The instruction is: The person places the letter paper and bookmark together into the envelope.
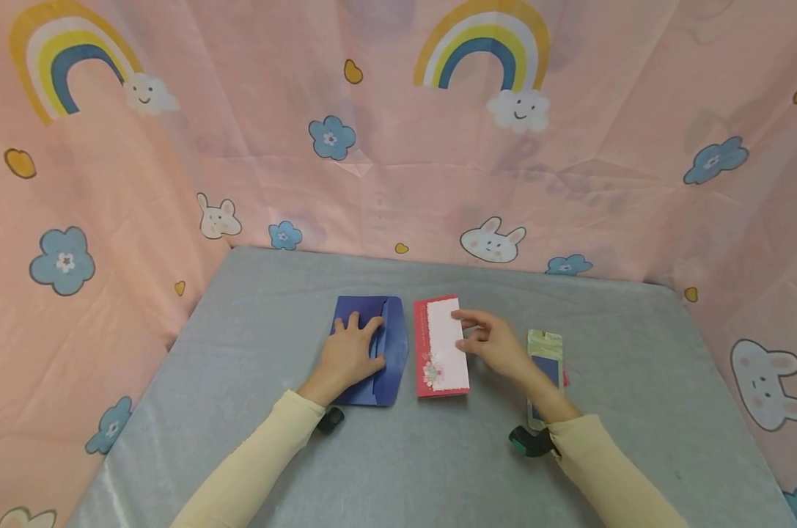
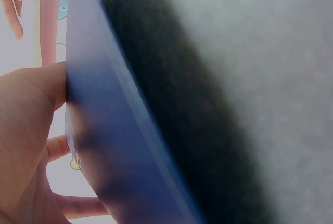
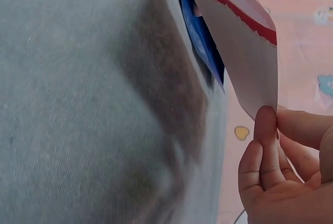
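A dark blue envelope lies with its flap opened out to the right. My left hand rests on top of it, fingers spread and tips touching its face; in the left wrist view the thumb meets the blue surface and a dark shadow falls beside its edge. Just right of the envelope is a folded red card with a white panel and pink flowers in a lower corner. My right hand pinches the card's right edge between thumb and fingers. In the right wrist view the card stands tilted above the grey cloth.
A gold and dark blue bookmark-like piece with a pinkish-red tassel lies to the right, partly under the right forearm. Grey cloth covers the table. Pink patterned curtains enclose the back and sides.
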`<state>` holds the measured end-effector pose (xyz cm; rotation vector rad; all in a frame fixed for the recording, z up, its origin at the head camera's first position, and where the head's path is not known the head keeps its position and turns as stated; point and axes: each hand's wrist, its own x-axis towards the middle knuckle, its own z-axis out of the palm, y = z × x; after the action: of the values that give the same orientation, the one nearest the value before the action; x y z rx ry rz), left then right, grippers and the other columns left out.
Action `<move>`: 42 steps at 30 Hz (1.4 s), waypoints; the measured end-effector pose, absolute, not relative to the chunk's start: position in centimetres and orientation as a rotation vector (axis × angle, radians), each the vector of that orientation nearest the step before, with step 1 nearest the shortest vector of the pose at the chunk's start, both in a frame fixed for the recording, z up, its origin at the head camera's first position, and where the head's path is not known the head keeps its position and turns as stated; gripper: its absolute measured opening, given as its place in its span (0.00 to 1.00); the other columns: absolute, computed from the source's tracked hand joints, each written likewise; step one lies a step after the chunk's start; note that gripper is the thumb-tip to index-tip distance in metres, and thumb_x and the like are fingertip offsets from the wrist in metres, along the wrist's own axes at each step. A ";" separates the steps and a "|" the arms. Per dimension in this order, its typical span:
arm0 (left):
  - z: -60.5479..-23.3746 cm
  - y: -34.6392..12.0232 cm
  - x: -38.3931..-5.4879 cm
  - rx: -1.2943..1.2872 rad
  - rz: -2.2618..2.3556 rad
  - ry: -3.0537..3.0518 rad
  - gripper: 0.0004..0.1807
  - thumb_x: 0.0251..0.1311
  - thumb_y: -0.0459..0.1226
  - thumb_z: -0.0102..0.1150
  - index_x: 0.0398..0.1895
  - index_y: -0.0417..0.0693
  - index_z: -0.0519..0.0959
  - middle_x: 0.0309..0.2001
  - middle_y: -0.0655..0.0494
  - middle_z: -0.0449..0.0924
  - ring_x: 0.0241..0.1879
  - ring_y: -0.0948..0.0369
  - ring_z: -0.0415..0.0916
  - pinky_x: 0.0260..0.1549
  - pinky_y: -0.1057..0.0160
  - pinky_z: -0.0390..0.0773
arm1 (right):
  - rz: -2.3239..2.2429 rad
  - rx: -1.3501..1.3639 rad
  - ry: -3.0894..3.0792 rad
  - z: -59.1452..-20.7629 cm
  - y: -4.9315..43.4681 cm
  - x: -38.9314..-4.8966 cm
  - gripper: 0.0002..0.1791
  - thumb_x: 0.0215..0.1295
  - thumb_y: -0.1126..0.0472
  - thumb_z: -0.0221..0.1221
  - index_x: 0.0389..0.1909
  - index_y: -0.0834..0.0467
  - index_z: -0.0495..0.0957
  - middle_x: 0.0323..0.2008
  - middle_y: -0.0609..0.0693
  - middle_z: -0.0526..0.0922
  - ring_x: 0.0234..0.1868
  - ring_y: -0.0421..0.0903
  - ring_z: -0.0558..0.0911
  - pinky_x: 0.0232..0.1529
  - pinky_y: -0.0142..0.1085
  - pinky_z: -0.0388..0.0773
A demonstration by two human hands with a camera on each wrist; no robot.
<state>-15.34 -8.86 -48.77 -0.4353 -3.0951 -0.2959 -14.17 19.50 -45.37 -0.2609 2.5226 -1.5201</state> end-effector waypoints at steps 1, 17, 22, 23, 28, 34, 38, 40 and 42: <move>-48.8 -8.9 -15.3 -0.433 -0.295 -3.095 0.35 0.53 0.53 0.65 0.66 0.64 0.69 0.64 0.37 0.70 0.59 0.33 0.72 0.34 0.43 0.83 | -1.525 -0.259 2.517 -45.4 19.4 -14.2 0.29 0.62 0.65 0.64 0.65 0.59 0.72 0.57 0.65 0.76 0.20 0.36 0.67 0.31 0.31 0.68; -48.6 -8.9 -15.3 -0.418 -0.324 -3.111 0.35 0.53 0.53 0.65 0.66 0.64 0.69 0.65 0.37 0.69 0.61 0.31 0.70 0.39 0.41 0.83 | -1.531 -0.258 2.474 -45.7 17.7 -14.6 0.28 0.63 0.64 0.64 0.66 0.57 0.73 0.56 0.62 0.76 0.20 0.39 0.66 0.25 0.31 0.65; -48.7 -8.9 -15.3 -0.416 -0.327 -3.119 0.35 0.53 0.53 0.65 0.67 0.64 0.69 0.65 0.36 0.69 0.61 0.31 0.69 0.40 0.41 0.83 | -1.525 -0.260 2.457 -45.9 17.2 -14.6 0.28 0.63 0.64 0.63 0.65 0.56 0.73 0.57 0.62 0.76 0.20 0.40 0.66 0.25 0.31 0.65; -48.7 -8.9 -15.3 -0.416 -0.326 -3.119 0.35 0.53 0.53 0.65 0.67 0.63 0.69 0.65 0.36 0.69 0.61 0.30 0.69 0.40 0.41 0.83 | -1.525 -0.261 2.454 -45.9 17.1 -14.6 0.28 0.63 0.64 0.63 0.66 0.56 0.72 0.57 0.62 0.76 0.20 0.40 0.66 0.24 0.31 0.65; -48.6 -9.0 -15.2 -0.417 -0.326 -3.115 0.35 0.53 0.53 0.65 0.67 0.63 0.69 0.65 0.36 0.69 0.61 0.31 0.70 0.39 0.41 0.83 | -1.532 -0.264 2.447 -46.0 16.9 -14.7 0.28 0.63 0.65 0.63 0.66 0.57 0.72 0.57 0.62 0.76 0.19 0.39 0.64 0.23 0.31 0.63; -48.6 -9.0 -15.2 -0.420 -0.334 -3.102 0.35 0.52 0.53 0.65 0.66 0.63 0.69 0.64 0.37 0.70 0.59 0.32 0.71 0.37 0.42 0.83 | -1.553 -0.268 2.427 -46.2 16.4 -14.8 0.29 0.62 0.66 0.63 0.65 0.59 0.72 0.56 0.64 0.76 0.19 0.39 0.64 0.23 0.31 0.64; -48.5 -9.0 -15.2 -0.418 -0.334 -3.104 0.35 0.53 0.53 0.65 0.66 0.63 0.69 0.64 0.37 0.70 0.60 0.31 0.71 0.38 0.42 0.83 | -1.560 -0.240 2.419 -46.6 15.9 -14.9 0.29 0.62 0.66 0.64 0.65 0.59 0.72 0.55 0.64 0.76 0.19 0.39 0.65 0.23 0.31 0.64; -48.6 -8.9 -15.2 -0.419 -0.333 -3.108 0.35 0.53 0.53 0.65 0.66 0.64 0.69 0.64 0.37 0.70 0.60 0.31 0.71 0.38 0.42 0.83 | -1.560 -0.221 2.419 -46.7 15.7 -14.9 0.28 0.62 0.66 0.63 0.65 0.59 0.72 0.55 0.63 0.76 0.20 0.39 0.65 0.23 0.31 0.64; -48.6 -8.9 -15.3 -0.423 -0.332 -3.112 0.35 0.53 0.53 0.65 0.67 0.64 0.69 0.64 0.37 0.70 0.60 0.31 0.71 0.38 0.42 0.83 | -1.558 -0.198 2.425 -46.9 15.5 -14.9 0.28 0.62 0.67 0.63 0.65 0.58 0.73 0.55 0.63 0.76 0.20 0.39 0.65 0.22 0.31 0.64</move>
<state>-15.26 -8.91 -48.58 -0.4226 -3.1120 -0.3324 -14.90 15.53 -46.86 -0.1984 2.4247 -1.5576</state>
